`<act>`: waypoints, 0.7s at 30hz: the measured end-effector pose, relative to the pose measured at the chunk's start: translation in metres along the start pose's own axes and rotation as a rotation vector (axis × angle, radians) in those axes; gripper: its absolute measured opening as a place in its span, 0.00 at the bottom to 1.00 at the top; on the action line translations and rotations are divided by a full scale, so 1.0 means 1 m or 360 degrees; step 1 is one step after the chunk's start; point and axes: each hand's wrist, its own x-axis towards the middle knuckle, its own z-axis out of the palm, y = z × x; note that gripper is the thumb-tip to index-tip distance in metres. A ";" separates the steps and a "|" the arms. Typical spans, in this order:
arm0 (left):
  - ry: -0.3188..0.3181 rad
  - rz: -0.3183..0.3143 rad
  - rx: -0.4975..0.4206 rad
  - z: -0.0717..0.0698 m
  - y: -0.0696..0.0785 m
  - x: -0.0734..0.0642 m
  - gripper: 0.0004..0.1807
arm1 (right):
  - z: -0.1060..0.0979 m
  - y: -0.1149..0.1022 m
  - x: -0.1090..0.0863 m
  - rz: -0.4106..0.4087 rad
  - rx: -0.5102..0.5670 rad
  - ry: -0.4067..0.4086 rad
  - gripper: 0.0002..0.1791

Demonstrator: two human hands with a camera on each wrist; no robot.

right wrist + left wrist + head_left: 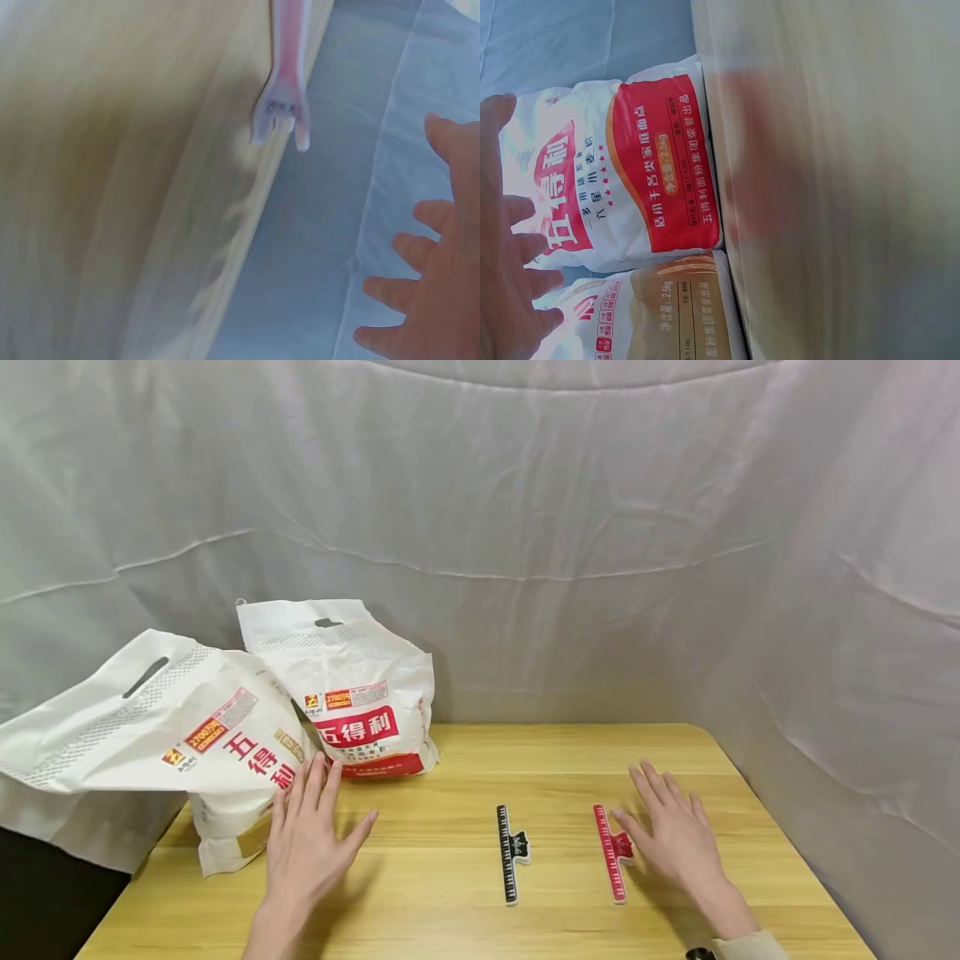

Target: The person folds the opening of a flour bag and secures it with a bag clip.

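My left hand [306, 843], fingers extended, hovers over the left of the table, in front of two white flour bags. In the left wrist view that hand [510, 262] is beside the bags and holds nothing. The bag with red print [397, 668] stands upright at the back; the brown-banded bag [217, 693] leans left, its handle top folded over. My right hand [675, 835] is spread just right of a red clip [611, 856] with a piano-key pattern. A matching black clip [507, 856] lies farther left. The right wrist view shows the red clip [285, 97] apart from my fingers [416, 251].
The pale wooden table [450, 927] has a rounded far right corner. Grey cloth [585, 543] hangs behind it and along the right side. A dark area [52, 893] lies past the table's left edge. A dark watch [700, 953] sits at my right wrist.
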 end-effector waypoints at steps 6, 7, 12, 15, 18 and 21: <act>0.0050 -0.0041 -0.0037 0.000 0.002 0.004 0.52 | -0.001 -0.015 0.006 -0.0083 0.0040 0.0120 0.45; 0.0059 -0.0046 -0.0044 0.000 0.002 0.005 0.52 | -0.001 -0.018 0.007 -0.0096 0.0057 0.0135 0.44; 0.0109 -0.0054 -0.0072 0.000 0.002 0.009 0.52 | -0.004 -0.035 0.016 -0.0175 0.0137 0.0258 0.42; 0.0158 -0.0046 -0.0075 0.000 0.002 0.013 0.53 | -0.004 -0.044 0.022 -0.0221 0.0169 0.0321 0.42; 0.0204 -0.0047 -0.0084 0.000 0.002 0.017 0.53 | -0.004 -0.053 0.028 -0.0257 0.0201 0.0356 0.42; 0.0233 -0.0055 -0.0095 0.000 0.002 0.020 0.54 | -0.004 -0.062 0.036 -0.0311 0.0247 0.0399 0.42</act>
